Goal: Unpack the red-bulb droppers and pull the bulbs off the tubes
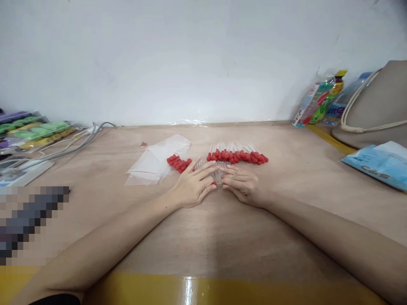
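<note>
Between my hands lies a cluster of clear thin tubes [218, 174]. My left hand [196, 184] rests over their left side, fingers stretched out and slightly apart, with a small red tip [214, 184] showing by its thumb. From the right, my right hand [241, 183] meets the tubes with bent fingers held together and the thumb below; what its fingertips pinch, if anything, is hidden. Just beyond is a row of droppers with red rubber bulbs [237, 156], their thin pale stems pointing away from me. A smaller pile of red bulbs [178, 163] sits beside my left fingers.
Clear zip bags [155, 163] lie left of the red pile. Cables [92, 134] and packs of green and yellow items [38, 131] are at far left. On the right stand drink bottles [321, 99], a beige bag [378, 106] and a blue packet [378, 165]. A wall [203, 63] rises behind.
</note>
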The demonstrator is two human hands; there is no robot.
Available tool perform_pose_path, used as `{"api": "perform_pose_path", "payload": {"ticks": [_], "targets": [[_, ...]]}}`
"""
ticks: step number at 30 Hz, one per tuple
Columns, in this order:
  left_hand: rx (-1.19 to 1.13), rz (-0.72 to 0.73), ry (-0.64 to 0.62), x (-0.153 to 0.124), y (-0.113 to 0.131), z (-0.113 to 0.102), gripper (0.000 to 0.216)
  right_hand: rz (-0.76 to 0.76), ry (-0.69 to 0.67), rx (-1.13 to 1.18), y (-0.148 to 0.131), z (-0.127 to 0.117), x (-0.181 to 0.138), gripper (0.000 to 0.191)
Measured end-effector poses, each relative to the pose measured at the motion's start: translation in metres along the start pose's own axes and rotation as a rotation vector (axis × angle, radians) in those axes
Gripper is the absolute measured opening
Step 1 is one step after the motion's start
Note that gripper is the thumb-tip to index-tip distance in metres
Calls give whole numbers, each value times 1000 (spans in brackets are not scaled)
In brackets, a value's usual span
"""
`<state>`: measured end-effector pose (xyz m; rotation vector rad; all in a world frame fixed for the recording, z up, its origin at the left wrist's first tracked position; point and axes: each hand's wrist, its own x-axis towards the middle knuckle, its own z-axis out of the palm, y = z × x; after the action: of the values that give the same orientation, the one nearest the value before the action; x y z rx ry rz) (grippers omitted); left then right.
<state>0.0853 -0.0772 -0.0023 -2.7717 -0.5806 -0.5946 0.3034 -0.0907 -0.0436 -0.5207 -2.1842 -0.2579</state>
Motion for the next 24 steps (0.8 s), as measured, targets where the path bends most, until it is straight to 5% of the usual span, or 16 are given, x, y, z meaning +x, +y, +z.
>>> {"api": "perform_pose_path", "payload": {"ticks": [19, 24], "targets": [[-23, -13, 20, -9, 1, -4, 23, 31, 41, 11, -7, -7, 5, 21], [-41, -280, 152, -11, -19, -13, 24, 232, 57, -116, -2, -19, 7, 19]]}}
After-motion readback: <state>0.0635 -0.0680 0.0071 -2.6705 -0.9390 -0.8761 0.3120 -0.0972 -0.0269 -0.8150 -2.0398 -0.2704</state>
